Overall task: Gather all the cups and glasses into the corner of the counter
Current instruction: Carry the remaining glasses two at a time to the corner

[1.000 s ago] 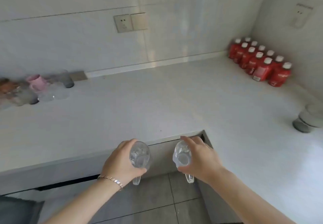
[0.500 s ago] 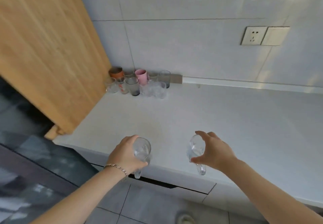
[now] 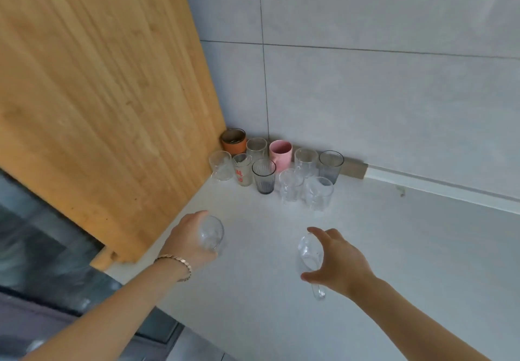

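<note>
My left hand (image 3: 188,241) grips the bowl of a clear stemmed glass (image 3: 211,232) above the white counter (image 3: 394,248). My right hand (image 3: 336,265) grips a second clear stemmed glass (image 3: 308,252), whose stem and foot (image 3: 319,293) hang below the palm. In the corner stand several cups and glasses: an orange cup (image 3: 233,141), a pink mug (image 3: 280,153), a dark ribbed glass (image 3: 264,176), a smoky grey glass (image 3: 330,165), a glass with red print (image 3: 242,173) and clear tumblers (image 3: 319,193). Both hands are short of that cluster, nearer to me.
A tall wooden panel (image 3: 98,93) bounds the counter on the left. Grey wall tiles (image 3: 380,93) rise behind the cups. A white trim strip (image 3: 439,187) runs along the back edge. Dark floor (image 3: 42,248) lies below left.
My view has swung left from the red bottles to the corner. Both hands have carried their glasses over the counter, closer to the cluster of cups.
</note>
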{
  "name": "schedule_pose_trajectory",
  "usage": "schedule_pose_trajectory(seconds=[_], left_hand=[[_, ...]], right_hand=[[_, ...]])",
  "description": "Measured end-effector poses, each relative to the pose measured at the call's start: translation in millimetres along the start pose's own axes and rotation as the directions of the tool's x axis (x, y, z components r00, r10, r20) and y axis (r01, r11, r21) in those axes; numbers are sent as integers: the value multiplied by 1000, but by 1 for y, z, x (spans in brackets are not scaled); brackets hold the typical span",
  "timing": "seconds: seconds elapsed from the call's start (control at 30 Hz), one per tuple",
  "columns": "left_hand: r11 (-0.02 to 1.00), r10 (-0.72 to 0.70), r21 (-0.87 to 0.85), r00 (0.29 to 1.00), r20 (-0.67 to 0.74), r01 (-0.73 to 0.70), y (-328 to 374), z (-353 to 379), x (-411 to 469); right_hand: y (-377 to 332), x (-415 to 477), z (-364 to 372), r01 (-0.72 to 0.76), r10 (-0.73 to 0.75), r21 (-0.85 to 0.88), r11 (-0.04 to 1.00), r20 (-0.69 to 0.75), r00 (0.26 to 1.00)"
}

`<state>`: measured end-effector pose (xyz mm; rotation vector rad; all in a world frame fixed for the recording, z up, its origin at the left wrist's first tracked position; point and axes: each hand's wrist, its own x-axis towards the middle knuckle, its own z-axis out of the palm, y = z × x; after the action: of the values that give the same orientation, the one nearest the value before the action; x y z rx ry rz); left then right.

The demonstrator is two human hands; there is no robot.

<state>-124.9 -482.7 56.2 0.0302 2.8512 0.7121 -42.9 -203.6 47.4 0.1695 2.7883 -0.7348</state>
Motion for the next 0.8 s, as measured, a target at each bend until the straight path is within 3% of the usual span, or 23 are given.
schedule_pose_trajectory(seconds=[0.17,0.4,0.63,0.8], left_hand=[[999,-29,23,1000,-6,29,-22,-13,86],[1000,-31,9,990,136,30,-57,-10,188],[999,48,-9,971,235,-48,-80,1,229],[995,98,-44,957,272,-89,-84,-2,243]], right_hand=[[-20,48,15,-31,31,3,1000,31,999],[-60,90,57,-221,222,62,973,-16,975],[-129,166,95,-325,345,189,927,-86,935],[-171,235,109,-369,390,173,913,-108,914]])
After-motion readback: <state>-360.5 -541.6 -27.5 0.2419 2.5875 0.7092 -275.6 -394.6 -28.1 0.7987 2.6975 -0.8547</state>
